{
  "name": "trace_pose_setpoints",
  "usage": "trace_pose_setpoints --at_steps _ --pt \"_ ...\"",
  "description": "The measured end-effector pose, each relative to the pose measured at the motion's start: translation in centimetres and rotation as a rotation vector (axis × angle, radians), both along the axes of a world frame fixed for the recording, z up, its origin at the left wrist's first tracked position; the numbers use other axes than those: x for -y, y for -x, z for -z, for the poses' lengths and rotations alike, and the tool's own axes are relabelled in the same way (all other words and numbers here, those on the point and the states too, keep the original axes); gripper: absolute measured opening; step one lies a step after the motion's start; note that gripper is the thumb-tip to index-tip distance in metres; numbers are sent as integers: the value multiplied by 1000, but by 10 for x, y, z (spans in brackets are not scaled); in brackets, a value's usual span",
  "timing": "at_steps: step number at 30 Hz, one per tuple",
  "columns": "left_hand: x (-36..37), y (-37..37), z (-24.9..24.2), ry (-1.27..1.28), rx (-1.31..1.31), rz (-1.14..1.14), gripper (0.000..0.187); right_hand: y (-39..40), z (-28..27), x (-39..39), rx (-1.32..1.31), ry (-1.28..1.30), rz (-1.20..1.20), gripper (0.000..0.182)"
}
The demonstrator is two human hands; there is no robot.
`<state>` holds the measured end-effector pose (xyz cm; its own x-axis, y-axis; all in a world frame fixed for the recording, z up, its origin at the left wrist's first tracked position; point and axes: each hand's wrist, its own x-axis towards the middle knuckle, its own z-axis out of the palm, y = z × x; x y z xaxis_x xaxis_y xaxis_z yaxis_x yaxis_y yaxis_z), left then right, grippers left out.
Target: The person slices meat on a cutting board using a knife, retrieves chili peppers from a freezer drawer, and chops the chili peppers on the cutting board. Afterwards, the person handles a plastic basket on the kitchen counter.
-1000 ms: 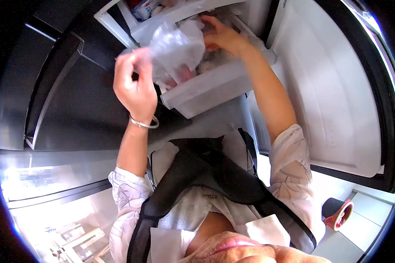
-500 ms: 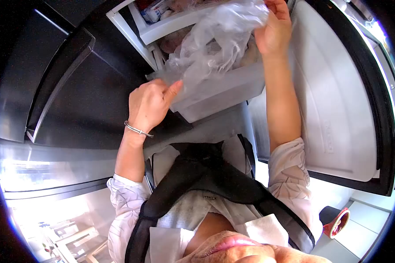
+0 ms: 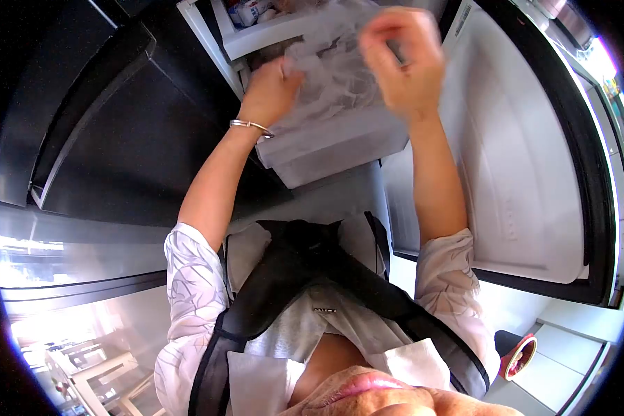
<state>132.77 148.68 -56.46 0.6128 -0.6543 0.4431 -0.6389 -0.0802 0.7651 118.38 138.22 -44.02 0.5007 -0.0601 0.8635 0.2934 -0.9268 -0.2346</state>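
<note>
A clear, crumpled plastic bag lies across the top of a translucent freezer drawer, which is pulled out. My left hand is closed at the bag's left side, its fingers curled into the plastic and a little blurred. On the other side, my right hand is raised above the drawer with thumb and fingers bent together at the bag's upper right edge. Motion smears its fingertips. The bag hides most of what the drawer holds.
Above sits another white-fronted drawer with packages inside. An open white-lined door stands to my right, and a dark closed door to my left. A red-rimmed round object is at lower right.
My left hand has moved up and right over the drawer. My right hand has come left and slightly lower, and the bag has sunk from its raised stretch down onto the drawer.
</note>
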Motion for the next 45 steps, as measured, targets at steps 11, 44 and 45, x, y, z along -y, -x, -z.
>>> trace_pose_setpoints --at_steps 11,44,45 --pt "-23 -2 35 261 183 -34 26 -54 96 -11 -1570 274 412 16" --pt "-50 -135 105 313 342 -467 15 -161 161 14 -1369 677 715 30" --pt "-50 -134 104 264 313 -484 15 -157 156 14 -1370 678 716 30"
